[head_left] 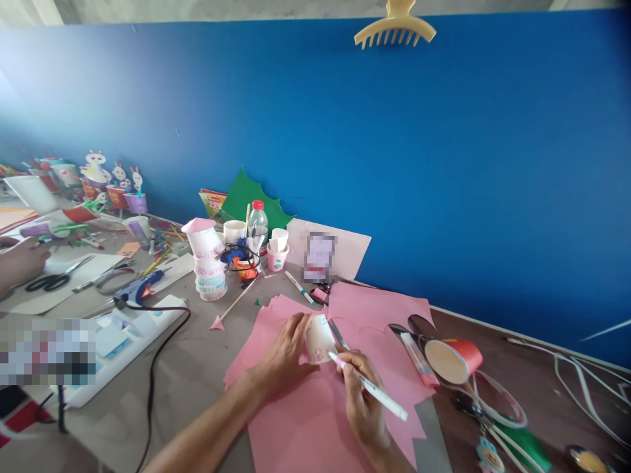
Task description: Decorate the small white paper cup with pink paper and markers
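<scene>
My left hand [286, 349] is closed around the side of a small white paper cup [320, 345] and keeps it over the pink paper sheets [290, 430]. Pink and teal drawn marks show on the cup's wall. In my right hand [363, 401] is a white marker pen [387, 398], its pink tip end at the cup's lower right edge. Whether the tip touches the cup I cannot tell. Just beyond the cup lie scissors [339, 334], blades pointing toward it. A pink-and-white tube-like thing [419, 360] rests right of my right hand.
A stack of decorated cups [211, 270] with a pink cone top stands left, near a bottle [257, 223]. A red paper cup [463, 360] lies on its side at right. Another person's hand [22, 263], a glue gun [140, 287] and a dark cord [156, 361] are left.
</scene>
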Motion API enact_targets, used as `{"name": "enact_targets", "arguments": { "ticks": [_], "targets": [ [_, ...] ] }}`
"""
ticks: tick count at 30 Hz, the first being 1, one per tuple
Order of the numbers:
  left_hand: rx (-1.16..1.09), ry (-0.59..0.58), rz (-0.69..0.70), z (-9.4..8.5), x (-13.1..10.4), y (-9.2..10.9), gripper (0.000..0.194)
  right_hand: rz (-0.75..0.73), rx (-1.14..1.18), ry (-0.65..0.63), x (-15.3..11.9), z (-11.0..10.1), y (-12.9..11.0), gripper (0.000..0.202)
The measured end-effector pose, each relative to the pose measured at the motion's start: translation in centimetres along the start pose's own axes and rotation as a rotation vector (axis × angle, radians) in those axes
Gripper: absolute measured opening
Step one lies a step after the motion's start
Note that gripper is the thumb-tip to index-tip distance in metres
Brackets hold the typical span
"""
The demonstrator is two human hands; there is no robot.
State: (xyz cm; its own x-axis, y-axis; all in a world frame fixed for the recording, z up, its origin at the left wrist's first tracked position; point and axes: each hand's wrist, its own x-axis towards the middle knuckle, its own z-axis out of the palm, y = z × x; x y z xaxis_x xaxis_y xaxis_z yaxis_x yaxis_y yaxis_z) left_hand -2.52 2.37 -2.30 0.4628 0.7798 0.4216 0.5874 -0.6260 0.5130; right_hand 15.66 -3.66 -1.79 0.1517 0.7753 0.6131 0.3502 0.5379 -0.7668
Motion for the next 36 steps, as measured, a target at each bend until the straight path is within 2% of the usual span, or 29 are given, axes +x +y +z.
{"name": "enact_targets", "arguments": {
  "ticks": [11,36],
  "targets": [
    [-0.017,-0.009,-0.031,0.06,0.12,0.17,0.103,0.016,0.008,-0.006,0.05,-0.05,0.23,0.022],
    [-0.008,0.037,0.021,0.28,0.07,-0.01,0.100,0.033,0.003,0.006,0.08,-0.11,0.02,0.026]
  ]
}}
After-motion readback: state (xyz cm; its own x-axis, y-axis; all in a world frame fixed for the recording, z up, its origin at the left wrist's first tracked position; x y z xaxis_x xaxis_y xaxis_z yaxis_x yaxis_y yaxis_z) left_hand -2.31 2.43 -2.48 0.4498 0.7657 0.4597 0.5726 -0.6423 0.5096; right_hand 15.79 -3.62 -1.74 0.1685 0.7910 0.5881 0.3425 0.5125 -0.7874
